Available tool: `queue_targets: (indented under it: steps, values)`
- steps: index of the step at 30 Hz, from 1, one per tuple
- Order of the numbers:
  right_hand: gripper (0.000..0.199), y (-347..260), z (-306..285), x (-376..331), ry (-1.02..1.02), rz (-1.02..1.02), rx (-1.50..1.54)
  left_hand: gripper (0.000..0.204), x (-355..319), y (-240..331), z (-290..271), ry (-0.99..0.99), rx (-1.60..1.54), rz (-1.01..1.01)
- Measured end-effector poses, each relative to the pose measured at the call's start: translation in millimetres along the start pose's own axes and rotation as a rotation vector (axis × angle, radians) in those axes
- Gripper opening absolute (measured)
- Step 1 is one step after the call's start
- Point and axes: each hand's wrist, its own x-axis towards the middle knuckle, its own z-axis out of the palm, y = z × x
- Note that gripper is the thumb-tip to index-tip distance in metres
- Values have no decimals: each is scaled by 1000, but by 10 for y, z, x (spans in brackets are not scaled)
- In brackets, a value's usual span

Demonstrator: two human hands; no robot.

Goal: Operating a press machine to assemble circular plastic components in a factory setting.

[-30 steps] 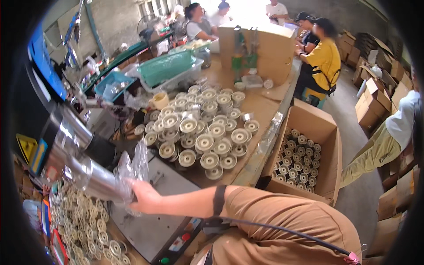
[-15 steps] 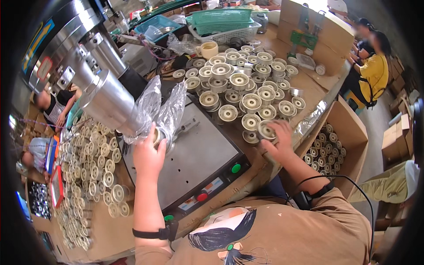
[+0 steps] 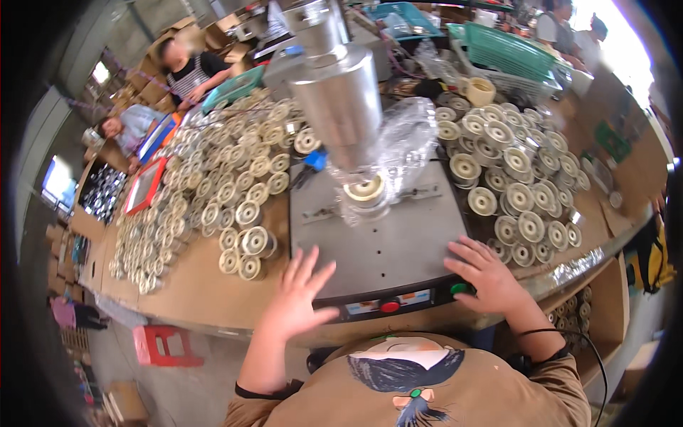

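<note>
Your left hand [image 3: 297, 297] hovers spread and empty; your right hand [image 3: 489, 274], open, hides part of the green button [image 3: 459, 289] at the machine plate's [image 3: 384, 245] near edge.

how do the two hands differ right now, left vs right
The left hand has its fingers spread wide with the palm open at the machine's front left edge, while the right hand has its fingers curled downward. The left hand is near the red button; the right hand rests at the machine plate's right corner beside the green button. Both are bare and hold nothing.
</note>
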Motion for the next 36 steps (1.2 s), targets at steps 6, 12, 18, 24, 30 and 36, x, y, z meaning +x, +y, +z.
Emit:
queue_targets:
  steps: [6,12,18,24,30,36]
  values:
    - [68,6,158,9,-158,65,-96,89,-356,-203,435,146,-141,-102]
    - [60,16,286,0,-14,45,-46,79,141,-1109,457,705,77,-438]
    - [38,28,306,189,186,15,-5,68,238,-1471,631,688,-93,-397]
    - [44,182,334,945,300,54,200,66,273,-1074,478,867,-230,-323]
    - [103,-276,586,1943,193,410,409,65,700,-268,30,803,-310,-14]
    - [70,-175,606,1722,598,329,405,61,1360,125,-71,710,-251,118]
